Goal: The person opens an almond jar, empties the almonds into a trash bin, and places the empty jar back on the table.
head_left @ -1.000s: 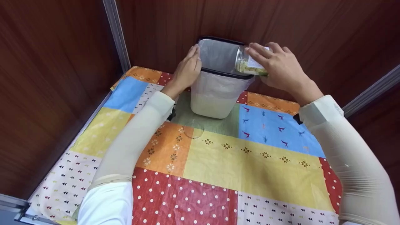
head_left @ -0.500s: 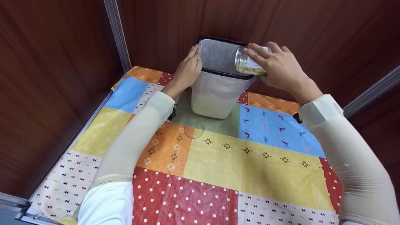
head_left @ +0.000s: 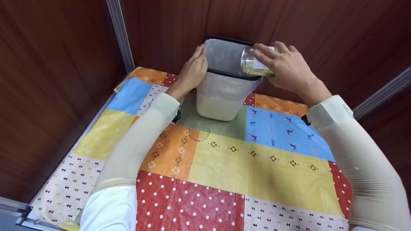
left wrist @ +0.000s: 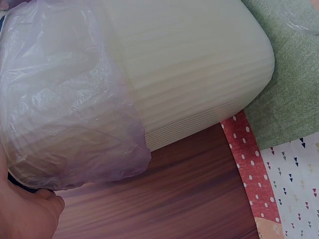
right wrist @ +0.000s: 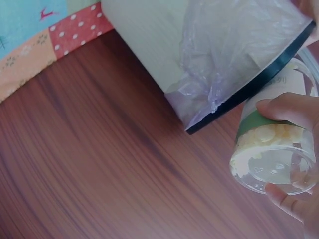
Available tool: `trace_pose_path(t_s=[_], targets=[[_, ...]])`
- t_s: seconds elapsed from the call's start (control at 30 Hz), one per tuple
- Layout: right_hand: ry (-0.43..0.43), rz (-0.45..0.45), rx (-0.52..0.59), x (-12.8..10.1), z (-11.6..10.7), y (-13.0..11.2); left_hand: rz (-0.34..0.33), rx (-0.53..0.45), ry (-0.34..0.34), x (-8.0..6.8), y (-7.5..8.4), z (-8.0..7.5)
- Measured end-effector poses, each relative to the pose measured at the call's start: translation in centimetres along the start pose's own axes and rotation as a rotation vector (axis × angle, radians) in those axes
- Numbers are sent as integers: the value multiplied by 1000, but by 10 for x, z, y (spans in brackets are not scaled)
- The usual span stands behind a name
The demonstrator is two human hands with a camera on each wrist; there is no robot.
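I am tipping the clear glass jar with the green-and-white label point(head_left: 257, 65) over the mouth of the cream ribbed plastic bin lined with a thin translucent bag point(head_left: 221, 93), which stands at the upper middle of the head view on the patchwork oilcloth table cover point(head_left: 257, 166). My right hand point(head_left: 284, 69) is clamped around the jar, fingers over the top and thumb beneath, with the jar lying nearly on its side and its open end just past the bin's black rim point(head_left: 231, 75). Pale yellowish pieces sit in the jar point(right wrist: 271, 149), so the pouring step looks only partly done; I judge that the next move calls for a steeper tilt. My left hand point(head_left: 192, 72) rests flat against the bin's left side, fingers straight and together, steadying it. A clear round lid point(head_left: 199, 131) lies on the cover below the bin.
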State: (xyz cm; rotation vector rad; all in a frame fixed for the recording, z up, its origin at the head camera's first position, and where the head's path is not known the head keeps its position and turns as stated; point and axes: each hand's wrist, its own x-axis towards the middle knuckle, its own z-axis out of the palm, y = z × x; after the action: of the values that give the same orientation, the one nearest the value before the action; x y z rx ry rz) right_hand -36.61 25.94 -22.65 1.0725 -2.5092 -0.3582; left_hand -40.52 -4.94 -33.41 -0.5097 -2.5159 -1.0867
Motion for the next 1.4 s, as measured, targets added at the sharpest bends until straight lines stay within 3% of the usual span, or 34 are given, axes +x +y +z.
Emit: trace_pose_path(t_s=[1.4], targets=[[-24,14,-42,1,0,-5,0,16,17,-3,3,1]])
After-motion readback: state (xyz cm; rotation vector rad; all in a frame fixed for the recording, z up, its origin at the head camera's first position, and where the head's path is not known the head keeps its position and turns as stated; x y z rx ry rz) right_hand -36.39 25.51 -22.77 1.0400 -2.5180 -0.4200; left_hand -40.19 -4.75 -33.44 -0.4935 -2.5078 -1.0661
